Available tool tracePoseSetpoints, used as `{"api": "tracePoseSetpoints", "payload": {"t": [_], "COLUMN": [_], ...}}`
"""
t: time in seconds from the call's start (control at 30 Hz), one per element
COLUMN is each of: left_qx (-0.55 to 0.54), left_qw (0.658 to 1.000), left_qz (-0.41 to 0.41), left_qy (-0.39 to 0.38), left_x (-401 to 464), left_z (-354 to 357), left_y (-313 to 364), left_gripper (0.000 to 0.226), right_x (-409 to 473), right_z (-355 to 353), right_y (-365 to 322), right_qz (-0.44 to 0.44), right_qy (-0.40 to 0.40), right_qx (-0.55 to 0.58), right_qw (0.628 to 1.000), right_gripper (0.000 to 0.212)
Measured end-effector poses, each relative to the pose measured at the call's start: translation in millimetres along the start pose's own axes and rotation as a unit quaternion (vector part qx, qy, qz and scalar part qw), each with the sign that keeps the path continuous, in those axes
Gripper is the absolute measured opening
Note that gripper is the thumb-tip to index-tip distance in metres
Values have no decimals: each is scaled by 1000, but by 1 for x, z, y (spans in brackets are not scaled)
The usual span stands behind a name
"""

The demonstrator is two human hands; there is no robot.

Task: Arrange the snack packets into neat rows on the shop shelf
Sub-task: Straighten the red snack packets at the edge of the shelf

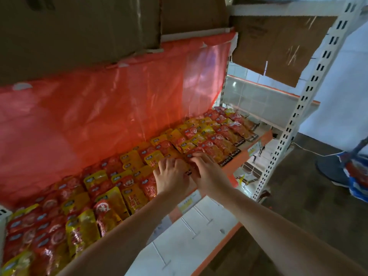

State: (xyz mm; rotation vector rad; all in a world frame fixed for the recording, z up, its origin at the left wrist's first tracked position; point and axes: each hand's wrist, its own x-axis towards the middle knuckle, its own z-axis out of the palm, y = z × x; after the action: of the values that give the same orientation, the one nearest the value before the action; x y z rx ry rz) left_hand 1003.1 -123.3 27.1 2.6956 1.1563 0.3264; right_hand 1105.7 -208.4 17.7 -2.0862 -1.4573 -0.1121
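Snack packets (127,182) lie overlapped in rows running the shelf's (256,145) length. Left hand (172,177) and right hand (207,170) rest side by side, fingers extended flat on front-row packets mid-shelf, gripping nothing. Unsorted stretch extends left of both hands, nearer the left.

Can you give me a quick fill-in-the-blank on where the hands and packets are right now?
1. Both hands, left hand and right hand, rest on the ____ on the shelf.
2. The sheet behind the snack packets is coloured ____.
3. On the level above sit brown ____ boxes.

Missing words: snack packets; orange-red; cardboard
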Motion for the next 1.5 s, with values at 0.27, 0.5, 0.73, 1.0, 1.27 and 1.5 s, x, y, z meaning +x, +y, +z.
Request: {"api": "tracePoseSetpoints", "payload": {"t": [0.27,0.5,0.73,1.0,1.27,1.5], "left_qx": [-9,-5,29,76,-44,11], "left_qw": [996,992,981,979,969,976], "left_qz": [-75,-119,-146,-121,-171,-150], "left_qy": [-36,45,128,148,171,160], "left_x": [9,6,11,10,13,13], "left_z": [6,32,50,55,55,57], "left_y": [-8,-18,-3,3,-1,-2], "left_gripper": [57,45,36,49,33,34], "right_x": [32,42,49,47,47,46], "right_z": [39,63,62,68,63,62], "right_y": [6,22,36,44,43,44], "right_qz": [-25,-87,-118,-119,-104,-136], "right_qy": [5,-58,-43,-48,-29,-36], "right_qx": [31,75,97,120,125,134], "right_qw": [999,992,987,984,986,981], "right_gripper": [33,29,25,30,17,16]}}
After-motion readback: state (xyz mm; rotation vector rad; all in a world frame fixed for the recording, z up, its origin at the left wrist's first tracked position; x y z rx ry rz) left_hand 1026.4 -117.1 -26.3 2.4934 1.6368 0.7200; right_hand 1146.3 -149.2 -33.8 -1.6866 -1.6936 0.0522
